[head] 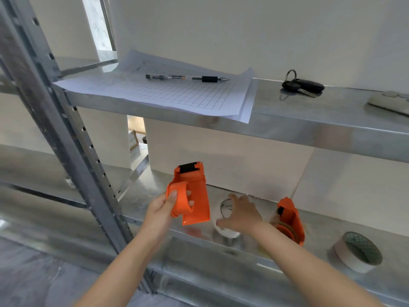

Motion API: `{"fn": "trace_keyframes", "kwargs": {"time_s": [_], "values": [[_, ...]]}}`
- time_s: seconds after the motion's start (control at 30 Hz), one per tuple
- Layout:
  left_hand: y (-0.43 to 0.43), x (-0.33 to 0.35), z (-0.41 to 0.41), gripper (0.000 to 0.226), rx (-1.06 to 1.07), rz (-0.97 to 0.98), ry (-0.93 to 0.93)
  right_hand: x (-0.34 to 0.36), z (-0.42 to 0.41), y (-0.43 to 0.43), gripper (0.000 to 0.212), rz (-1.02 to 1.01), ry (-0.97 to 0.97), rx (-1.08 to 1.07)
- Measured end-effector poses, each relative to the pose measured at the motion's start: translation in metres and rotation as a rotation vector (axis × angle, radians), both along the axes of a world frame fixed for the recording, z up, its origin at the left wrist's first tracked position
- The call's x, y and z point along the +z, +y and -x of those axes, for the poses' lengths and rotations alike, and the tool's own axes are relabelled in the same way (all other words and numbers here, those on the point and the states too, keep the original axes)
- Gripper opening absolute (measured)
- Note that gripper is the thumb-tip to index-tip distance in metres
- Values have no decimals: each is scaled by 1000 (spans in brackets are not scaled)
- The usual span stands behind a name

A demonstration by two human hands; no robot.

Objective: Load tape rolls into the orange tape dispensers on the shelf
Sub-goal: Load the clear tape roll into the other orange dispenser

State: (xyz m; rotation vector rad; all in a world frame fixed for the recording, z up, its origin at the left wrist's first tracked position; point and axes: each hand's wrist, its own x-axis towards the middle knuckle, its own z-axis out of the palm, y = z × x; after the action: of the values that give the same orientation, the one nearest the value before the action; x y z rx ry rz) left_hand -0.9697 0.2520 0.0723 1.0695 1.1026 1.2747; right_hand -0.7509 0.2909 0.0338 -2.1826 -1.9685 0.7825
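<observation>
My left hand [162, 209] grips an empty orange tape dispenser [194, 196] by its round hub, holding it just above the lower metal shelf [199, 240]. My right hand [240, 214] hovers over a white tape roll [225, 231] lying on that shelf, fingers spread around it; whether they touch it I cannot tell. To the right, a second orange dispenser [290, 220] stands on the shelf with a roll of tape inside. Farther right lies another white tape roll [357, 251] near the shelf's front edge.
The upper shelf [309, 120] carries gridded paper sheets [168, 94] with a pen [188, 78] on top, a bunch of keys [302, 85] and a pale remote-like object [391, 103] at the far right. A perforated steel upright [73, 138] stands at left.
</observation>
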Motion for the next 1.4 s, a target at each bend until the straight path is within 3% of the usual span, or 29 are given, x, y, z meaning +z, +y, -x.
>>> {"fn": "trace_keyframes", "kwargs": {"time_s": [0.17, 0.33, 0.6, 0.77, 0.83, 1.0, 1.13, 1.2, 1.27, 1.3, 1.33, 1.4], "values": [[2, 6, 5, 37, 16, -11, -38, 71, -16, -5, 91, -256, 652, -199], [2, 18, -7, 28, -21, -48, -15, 112, -7, -40, 82, -463, 980, 45], [-9, 35, -31, 38, -81, -64, -40, 100, 20, -71, 90, -586, 765, 367], [-24, 47, -31, 65, -204, -92, -69, 94, 21, -71, 95, -778, 652, 447], [-34, 51, -36, 62, -249, -102, -74, 89, 24, -68, 94, -847, 607, 495], [-45, 56, -42, 33, -210, -128, -85, 78, 26, -66, 96, -856, 513, 535], [-48, 55, -42, 36, -217, -144, -44, 82, 25, -73, 93, -850, 484, 557], [-48, 51, -38, 38, -213, -161, 4, 89, 27, -81, 80, -858, 710, 406], [-48, 46, -32, 36, -212, -170, 47, 99, 25, -86, 59, -847, 1023, 22], [-48, 43, -30, 36, -215, -174, 75, 104, 22, -85, 48, -851, 1080, -151], [-50, 41, -29, 36, -222, -177, 106, 110, 19, -84, 42, -822, 1054, -254], [-54, 39, -29, 39, -248, -193, 162, 120, 16, -82, 48, -686, 914, -220]]}}
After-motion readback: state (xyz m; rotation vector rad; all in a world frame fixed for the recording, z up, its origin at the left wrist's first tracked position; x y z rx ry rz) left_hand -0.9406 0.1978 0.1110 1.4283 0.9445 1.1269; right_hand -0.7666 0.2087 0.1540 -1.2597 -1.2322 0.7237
